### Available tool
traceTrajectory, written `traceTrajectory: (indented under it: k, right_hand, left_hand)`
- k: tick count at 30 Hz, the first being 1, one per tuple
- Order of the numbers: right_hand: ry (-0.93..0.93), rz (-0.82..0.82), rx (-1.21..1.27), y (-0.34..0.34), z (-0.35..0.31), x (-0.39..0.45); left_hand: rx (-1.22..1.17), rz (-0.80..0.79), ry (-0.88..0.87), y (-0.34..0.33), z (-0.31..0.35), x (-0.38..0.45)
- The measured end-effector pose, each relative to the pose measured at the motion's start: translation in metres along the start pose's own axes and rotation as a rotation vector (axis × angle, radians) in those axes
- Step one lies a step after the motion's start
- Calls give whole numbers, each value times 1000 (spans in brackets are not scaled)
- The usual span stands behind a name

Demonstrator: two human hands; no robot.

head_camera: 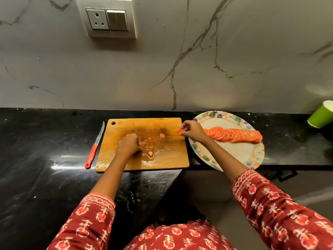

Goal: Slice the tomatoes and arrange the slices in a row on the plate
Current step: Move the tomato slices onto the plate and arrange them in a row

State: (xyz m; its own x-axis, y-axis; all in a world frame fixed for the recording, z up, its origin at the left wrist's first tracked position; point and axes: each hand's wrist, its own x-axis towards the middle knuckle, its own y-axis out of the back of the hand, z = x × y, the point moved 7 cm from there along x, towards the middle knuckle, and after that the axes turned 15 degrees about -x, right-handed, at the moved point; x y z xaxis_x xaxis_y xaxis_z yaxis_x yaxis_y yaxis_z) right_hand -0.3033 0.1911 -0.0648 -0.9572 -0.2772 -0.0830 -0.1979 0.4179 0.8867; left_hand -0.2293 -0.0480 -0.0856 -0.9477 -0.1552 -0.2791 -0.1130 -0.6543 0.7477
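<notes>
Head view. Tomato slices (232, 135), thin, round and orange-red, lie overlapped in one row across the middle of a plate (239, 156) with a multicoloured speckled rim; the plate sits at the bench's front edge and overhangs it slightly, just right of a wooden cutting board (162, 159). The right hand (191, 131) pinches a further slice (179, 131) between thumb and fingertips above the board's right edge, close to the left end of the row. The left hand (129, 144) rests on the board with fingers curled; whether it holds anything cannot be told. A small tomato piece (162, 135) and wet juice with seeds (148, 150) mark the board's centre. A knife (94, 147) with a red handle lies on the bench (36, 141) just beside the board's left edge, blade pointing to the wall. The bench is black, glossy stone. A green paper cup (321, 114) stands near its far right edge. The wall (198, 60) is grey veined marble carrying a socket and switch plate (107, 18).
</notes>
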Motion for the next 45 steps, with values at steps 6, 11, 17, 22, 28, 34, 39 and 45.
traceTrajectory:
  k: [6,11,17,22,28,34,39,45]
  right_hand:
    - [-132,92,95,43,51,-24]
    - [-236,115,64,60,95,-41]
    - [-268,66,16,57,104,-32]
    - [-218,4,-48,50,92,-16]
    - [-183,-46,-235,42,82,8]
    - [-140,-2,-163,52,97,20]
    - [-117,36,-90,60,113,26]
    - [-70,-12,-84,56,112,28]
  left_hand:
    - [-262,133,-144,-3,40,1]
    - [-422,81,-261,-25,69,-1]
    - [-528,100,-383,-54,97,-3]
    - [-527,125,-421,-73,113,0]
    - [-524,252,-444,-82,138,7]
    - [-373,281,-420,-110,163,20]
    - [-144,202,-459,-129,173,26]
    - [-126,138,-420,-134,172,26]
